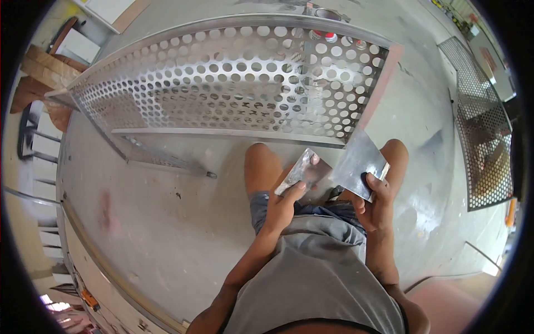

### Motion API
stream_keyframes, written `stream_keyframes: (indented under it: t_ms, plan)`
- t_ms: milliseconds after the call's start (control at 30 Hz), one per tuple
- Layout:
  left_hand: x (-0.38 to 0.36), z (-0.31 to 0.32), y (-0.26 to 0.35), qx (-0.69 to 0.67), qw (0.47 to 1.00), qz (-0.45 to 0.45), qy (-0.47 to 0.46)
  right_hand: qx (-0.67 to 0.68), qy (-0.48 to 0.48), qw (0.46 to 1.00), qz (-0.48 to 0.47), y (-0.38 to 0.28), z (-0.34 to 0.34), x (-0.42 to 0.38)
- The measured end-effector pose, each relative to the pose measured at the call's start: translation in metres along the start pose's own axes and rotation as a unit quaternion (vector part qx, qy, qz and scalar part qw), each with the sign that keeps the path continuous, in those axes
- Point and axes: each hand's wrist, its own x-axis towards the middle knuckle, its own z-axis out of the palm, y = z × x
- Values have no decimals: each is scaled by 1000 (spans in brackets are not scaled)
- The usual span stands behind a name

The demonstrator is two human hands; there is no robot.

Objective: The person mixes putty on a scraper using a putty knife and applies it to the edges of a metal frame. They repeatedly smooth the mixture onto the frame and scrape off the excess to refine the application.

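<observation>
My left hand [285, 206] grips a small flat metal plate [300, 170] by its lower edge, thumb on top. A pinkish blob [315, 159] sits near the plate's upper corner, with smears around it. In my right hand [378, 205] is a larger, shiny flat metal plate [355, 161], held at its lower right edge. The two plates are side by side between my knees, their near edges close together. Just beyond them, a large perforated metal panel [239, 78] in a frame stands on the floor; the right plate's top overlaps its lower right corner.
Another perforated panel [484, 128] leans at the right. Behind the framed panel, a round can [327, 14] and red-topped items [330, 37] sit on the grey floor [161, 234]. A slatted white rack [47, 145] and brown cardboard [50, 69] are at the left.
</observation>
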Motion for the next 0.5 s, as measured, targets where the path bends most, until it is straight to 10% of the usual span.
stream_keyframes:
  t_ms: [233, 500]
  plan:
    - [21, 4, 30, 292, 938, 159, -94, -51, -86, 994, 41, -8, 3, 9]
    - [28, 8, 26, 304, 922, 212, -114, -63, -71, 995, 38, -14, 6, 13]
